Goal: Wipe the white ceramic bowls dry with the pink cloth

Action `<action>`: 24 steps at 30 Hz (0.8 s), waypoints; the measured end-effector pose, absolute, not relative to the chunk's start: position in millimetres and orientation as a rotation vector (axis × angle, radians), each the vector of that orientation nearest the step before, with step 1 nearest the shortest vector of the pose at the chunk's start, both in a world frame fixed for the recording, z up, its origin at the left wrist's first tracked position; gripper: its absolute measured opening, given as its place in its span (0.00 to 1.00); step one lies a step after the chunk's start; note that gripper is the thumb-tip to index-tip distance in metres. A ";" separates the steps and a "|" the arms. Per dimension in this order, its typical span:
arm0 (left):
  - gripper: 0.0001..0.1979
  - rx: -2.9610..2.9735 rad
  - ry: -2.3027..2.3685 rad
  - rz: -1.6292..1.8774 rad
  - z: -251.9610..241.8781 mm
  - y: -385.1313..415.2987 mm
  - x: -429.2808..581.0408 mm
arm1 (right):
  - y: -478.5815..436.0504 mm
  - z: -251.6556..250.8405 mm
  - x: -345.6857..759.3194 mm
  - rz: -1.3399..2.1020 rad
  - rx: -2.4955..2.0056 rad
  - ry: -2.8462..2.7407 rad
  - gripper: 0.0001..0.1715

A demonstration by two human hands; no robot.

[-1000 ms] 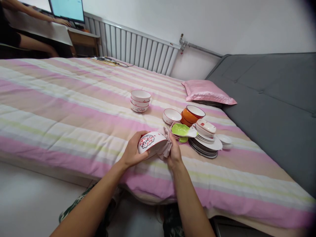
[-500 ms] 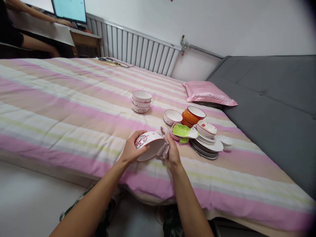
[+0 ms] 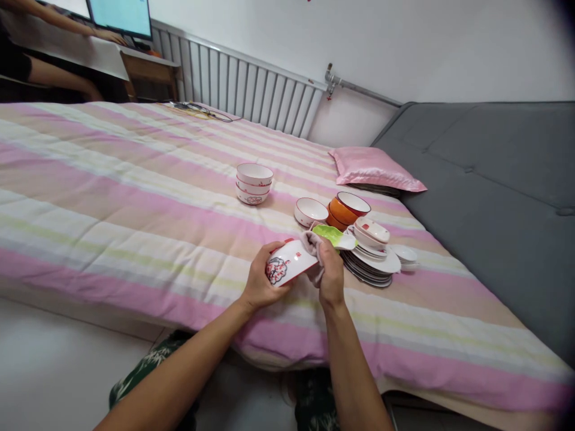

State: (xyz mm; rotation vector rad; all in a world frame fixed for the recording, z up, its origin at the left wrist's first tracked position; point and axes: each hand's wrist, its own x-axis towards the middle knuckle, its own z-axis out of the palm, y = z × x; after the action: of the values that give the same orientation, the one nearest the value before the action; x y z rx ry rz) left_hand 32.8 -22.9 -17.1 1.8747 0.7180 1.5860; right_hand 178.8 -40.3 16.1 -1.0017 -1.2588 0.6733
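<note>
My left hand [image 3: 266, 278] grips a white bowl [image 3: 294, 261] with a red rim and a red-and-black blossom print. The bowl is tipped on its side above the bed, its outer wall toward me. Around its right edge my right hand [image 3: 331, 272] is closed on a pale pinkish cloth [image 3: 313, 244], pressing it against the rim. Just behind the cloth lies a green leaf-shaped dish [image 3: 330, 233]. A single white bowl [image 3: 311, 211] sits beyond, and farther left stands a stack of white bowls [image 3: 254, 183]. The inside of the held bowl is hidden.
Right of my hands are orange bowls [image 3: 348, 209], a pile of plates [image 3: 368, 272] topped by small dishes [image 3: 372, 230], and white saucers [image 3: 404, 256]. A pink pillow [image 3: 377, 167] lies by the grey headboard [image 3: 476, 173]. Cables [image 3: 202, 111] rest at the far edge. Another person's arm [image 3: 67, 23] reaches over a desk.
Both hands have shifted right with the bowl and cloth. The bowl has turned so more of its printed outside faces me, and its inside no longer shows.
</note>
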 end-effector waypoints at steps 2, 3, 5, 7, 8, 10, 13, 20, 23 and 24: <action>0.34 1.905 0.709 1.554 -17.5 -21.7 35.0 | -42.0 16.6 182.1 0.614 -1.021 -1.246 0.22; 0.35 1.928 0.702 1.528 -17.0 -20.9 35.0 | -43.2 18.1 183.0 0.591 -1.034 -1.257 0.21; 0.35 1.991 0.673 1.467 -15.1 -19.0 33.5 | -45.9 23.2 183.2 0.539 -1.066 -1.336 0.19; 0.36 2.069 0.651 1.414 -12.3 -17.5 30.3 | -49.0 30.5 181.0 0.463 -1.101 -1.446 0.17; 0.36 2.103 0.655 1.399 -10.5 -17.3 28.3 | -50.6 34.3 178.8 0.418 -1.122 -1.503 0.17; 0.36 2.140 0.701 1.396 -6.6 -18.5 23.6 | -54.0 41.3 171.5 0.328 -1.175 -1.604 0.17; 0.33 2.098 0.815 1.420 -1.1 -23.5 15.8 | -60.3 48.3 154.2 0.199 -1.289 -1.725 0.17; 0.38 1.907 0.836 1.399 -6.9 -26.5 0.3 | -73.9 52.3 118.4 0.008 -1.431 -1.825 0.17; 0.39 1.920 0.855 1.413 -8.6 -26.6 -0.3 | -74.1 53.7 118.7 0.053 -1.443 -1.823 0.16; 0.39 1.927 0.869 1.424 -7.8 -27.4 0.6 | -73.4 54.3 120.6 0.081 -1.450 -1.813 0.16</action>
State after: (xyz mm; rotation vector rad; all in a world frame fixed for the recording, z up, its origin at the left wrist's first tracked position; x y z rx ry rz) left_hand 0.6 -27.4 -7.8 1.9267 0.8690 1.4238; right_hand 120.6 -73.4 54.3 -1.4496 -1.8135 0.0806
